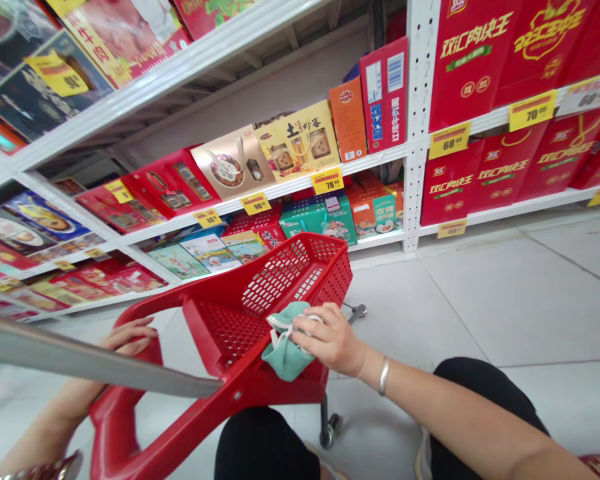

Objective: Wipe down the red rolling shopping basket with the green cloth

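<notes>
In the head view, the right hand (327, 339) had its fingers closed around a teal cloth (283, 351) with white loops, holding it over the near end of a red plastic shopping basket (275, 283). The cloth looked light and limp, easily crumpled, and best taken by its gathered folds. The left hand (127, 337) lay half-curled at the basket's red rim (153, 298), its grip unclear. Red gift boxes (467, 67) filled the shelves beyond.

Supermarket aisle (480, 313), white metal shelving (417, 133), boxed gift sets (467, 67), yellow price tags (533, 110), red shopping cart (280, 287)
</notes>
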Action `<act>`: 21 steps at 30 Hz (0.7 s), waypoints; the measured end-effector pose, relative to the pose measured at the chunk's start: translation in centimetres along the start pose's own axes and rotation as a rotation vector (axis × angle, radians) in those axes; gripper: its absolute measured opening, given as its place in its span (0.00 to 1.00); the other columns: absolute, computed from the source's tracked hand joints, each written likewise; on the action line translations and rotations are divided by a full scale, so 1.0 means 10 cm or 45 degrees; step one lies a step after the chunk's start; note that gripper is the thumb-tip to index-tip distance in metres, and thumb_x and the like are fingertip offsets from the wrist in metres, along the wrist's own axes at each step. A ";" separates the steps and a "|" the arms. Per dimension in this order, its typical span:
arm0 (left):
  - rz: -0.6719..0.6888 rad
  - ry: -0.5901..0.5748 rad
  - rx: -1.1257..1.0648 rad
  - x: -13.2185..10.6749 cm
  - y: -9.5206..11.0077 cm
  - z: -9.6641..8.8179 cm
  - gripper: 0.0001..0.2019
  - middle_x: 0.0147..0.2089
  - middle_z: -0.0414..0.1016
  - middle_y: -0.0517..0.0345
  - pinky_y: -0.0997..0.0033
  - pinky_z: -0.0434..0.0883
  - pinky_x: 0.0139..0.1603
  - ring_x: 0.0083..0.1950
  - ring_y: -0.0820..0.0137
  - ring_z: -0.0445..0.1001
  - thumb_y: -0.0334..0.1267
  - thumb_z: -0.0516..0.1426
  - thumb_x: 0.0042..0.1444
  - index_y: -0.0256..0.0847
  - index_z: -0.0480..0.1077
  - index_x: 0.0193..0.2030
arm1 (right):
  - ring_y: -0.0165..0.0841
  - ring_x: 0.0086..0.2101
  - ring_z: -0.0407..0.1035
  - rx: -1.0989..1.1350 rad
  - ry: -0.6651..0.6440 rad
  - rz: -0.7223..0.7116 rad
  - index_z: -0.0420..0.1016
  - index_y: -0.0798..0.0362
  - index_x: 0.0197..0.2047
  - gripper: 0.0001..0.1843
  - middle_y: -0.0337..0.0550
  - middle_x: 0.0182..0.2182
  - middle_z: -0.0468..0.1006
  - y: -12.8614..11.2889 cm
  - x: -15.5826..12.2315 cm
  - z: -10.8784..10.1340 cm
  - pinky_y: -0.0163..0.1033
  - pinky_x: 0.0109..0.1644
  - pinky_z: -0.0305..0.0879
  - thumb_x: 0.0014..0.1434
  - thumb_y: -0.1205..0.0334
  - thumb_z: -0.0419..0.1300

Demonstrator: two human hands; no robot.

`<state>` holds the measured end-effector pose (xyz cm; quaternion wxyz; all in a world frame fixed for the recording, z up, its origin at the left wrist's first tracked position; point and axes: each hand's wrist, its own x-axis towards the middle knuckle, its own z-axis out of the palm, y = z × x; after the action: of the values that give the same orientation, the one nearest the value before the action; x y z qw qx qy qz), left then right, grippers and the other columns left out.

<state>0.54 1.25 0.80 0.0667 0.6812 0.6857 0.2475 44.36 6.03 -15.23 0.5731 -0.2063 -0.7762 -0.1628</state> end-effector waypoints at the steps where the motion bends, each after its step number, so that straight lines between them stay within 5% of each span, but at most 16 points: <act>1: -0.003 -0.001 -0.008 -0.01 -0.01 0.00 0.19 0.47 0.84 0.51 0.53 0.72 0.67 0.60 0.52 0.77 0.61 0.58 0.48 0.51 0.79 0.33 | 0.37 0.50 0.70 -0.017 0.005 -0.045 0.83 0.47 0.45 0.06 0.41 0.47 0.84 -0.02 -0.02 0.02 0.45 0.50 0.64 0.67 0.65 0.64; 9: -0.029 0.019 -0.004 -0.03 -0.07 -0.01 0.18 0.45 0.84 0.52 0.50 0.71 0.67 0.61 0.51 0.76 0.61 0.57 0.48 0.51 0.80 0.33 | 0.36 0.51 0.68 -0.143 -0.041 -0.142 0.83 0.45 0.43 0.07 0.36 0.47 0.84 0.22 -0.27 0.18 0.45 0.53 0.61 0.67 0.66 0.64; 15: -0.094 0.033 -0.040 -0.04 -0.17 -0.02 0.22 0.48 0.84 0.52 0.51 0.70 0.68 0.62 0.50 0.76 0.65 0.59 0.46 0.50 0.80 0.33 | 0.36 0.42 0.65 -0.284 -0.409 0.452 0.83 0.46 0.43 0.09 0.43 0.43 0.84 0.77 -0.53 0.23 0.42 0.43 0.56 0.67 0.68 0.62; 21: -0.080 0.050 -0.155 -0.13 -0.15 0.01 0.18 0.51 0.84 0.51 0.53 0.69 0.69 0.65 0.51 0.74 0.58 0.60 0.50 0.49 0.82 0.36 | 0.39 0.42 0.66 -0.259 -0.289 0.667 0.84 0.46 0.46 0.17 0.46 0.45 0.83 0.94 -0.52 0.19 0.44 0.45 0.60 0.66 0.73 0.57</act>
<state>-0.67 0.09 -0.20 0.1021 0.6490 0.6917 0.2999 48.92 14.30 -20.58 0.4815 -0.4727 -0.7354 -0.0623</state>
